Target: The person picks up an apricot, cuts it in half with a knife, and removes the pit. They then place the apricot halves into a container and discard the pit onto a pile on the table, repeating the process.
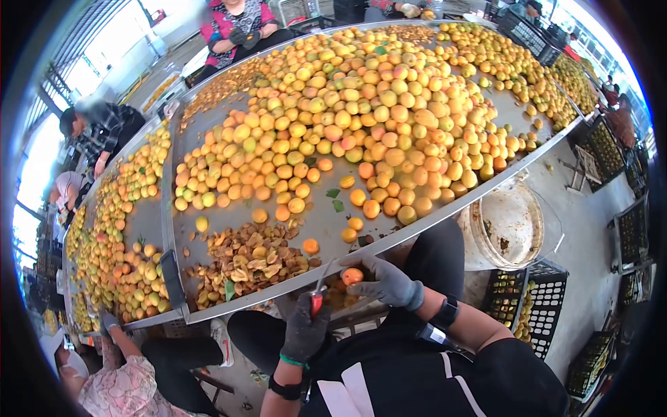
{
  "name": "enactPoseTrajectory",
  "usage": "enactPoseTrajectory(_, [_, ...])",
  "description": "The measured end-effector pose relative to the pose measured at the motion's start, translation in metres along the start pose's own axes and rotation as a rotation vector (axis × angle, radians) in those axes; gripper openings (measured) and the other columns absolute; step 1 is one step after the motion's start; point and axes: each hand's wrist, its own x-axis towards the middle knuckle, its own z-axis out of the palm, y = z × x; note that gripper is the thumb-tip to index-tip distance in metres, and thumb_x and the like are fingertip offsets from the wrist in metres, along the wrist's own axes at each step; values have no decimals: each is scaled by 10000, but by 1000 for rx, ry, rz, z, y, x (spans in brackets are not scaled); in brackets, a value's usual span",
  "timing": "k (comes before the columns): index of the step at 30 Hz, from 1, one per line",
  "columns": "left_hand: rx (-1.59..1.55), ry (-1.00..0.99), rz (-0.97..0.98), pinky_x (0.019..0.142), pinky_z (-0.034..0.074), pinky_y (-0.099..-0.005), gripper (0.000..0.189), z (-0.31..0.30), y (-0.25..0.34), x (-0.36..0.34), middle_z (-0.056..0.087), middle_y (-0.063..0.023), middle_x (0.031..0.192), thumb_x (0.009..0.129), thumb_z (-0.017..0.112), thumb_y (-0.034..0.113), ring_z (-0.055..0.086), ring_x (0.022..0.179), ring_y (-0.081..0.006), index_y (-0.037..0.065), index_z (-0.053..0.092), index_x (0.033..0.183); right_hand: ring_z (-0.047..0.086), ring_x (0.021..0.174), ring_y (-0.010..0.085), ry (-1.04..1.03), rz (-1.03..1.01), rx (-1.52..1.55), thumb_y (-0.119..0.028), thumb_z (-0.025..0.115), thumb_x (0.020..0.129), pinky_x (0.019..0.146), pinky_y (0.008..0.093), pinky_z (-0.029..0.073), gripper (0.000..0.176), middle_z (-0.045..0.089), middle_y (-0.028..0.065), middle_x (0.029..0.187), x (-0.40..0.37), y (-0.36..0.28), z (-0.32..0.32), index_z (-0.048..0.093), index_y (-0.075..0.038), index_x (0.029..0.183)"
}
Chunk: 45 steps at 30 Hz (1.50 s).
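Dark grey gloves cover both hands at the near edge of a metal table (243,132). My left hand (306,330) is closed round a red-handled tool (317,303) with a thin, curved metal end that points up. Just to its right, my right hand (389,281) grips an orange-red fruit (351,276) between thumb and fingers. The tool's metal end is close to the fruit; whether they touch I cannot tell. Beyond the hands lies a big heap of yellow-orange fruit (361,97). Flattened brown-orange pieces (243,260) are piled near the table's front edge.
A stained white bucket (511,222) stands right of my knees, with black crates (542,306) of fruit below it. A raised metal divider (167,201) crosses the table at left. Other people are round it: one in pink (125,389) close at left, another (240,31) across.
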Motion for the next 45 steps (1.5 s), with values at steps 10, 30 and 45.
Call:
enactPoseTrajectory(10, [214,-80,106,583,500,-450,396,-6,17,-6,635,-204,759,814,723,267,636,707,-400,11,574,1076,561,1069,121,-149,132,309,-84,622,915,952,293,460,365,598,44,1138,-4,-23,11,486,-30,1249])
enactPoseTrajectory(30, [130,-28,94,539,467,-458,408,-15,13,-15,607,-223,704,822,722,305,615,664,-414,-43,562,963,577,1090,163,-168,68,370,-83,629,904,954,312,475,432,603,68,1190,2,-25,28,490,-19,1308])
enactPoseTrajectory(45, [242,-69,-115,559,479,-444,225,-23,25,-24,610,-198,703,849,690,229,614,680,-406,50,589,939,551,1113,134,-161,9,266,-145,631,912,984,289,433,450,594,49,1199,5,-26,44,492,-24,1323])
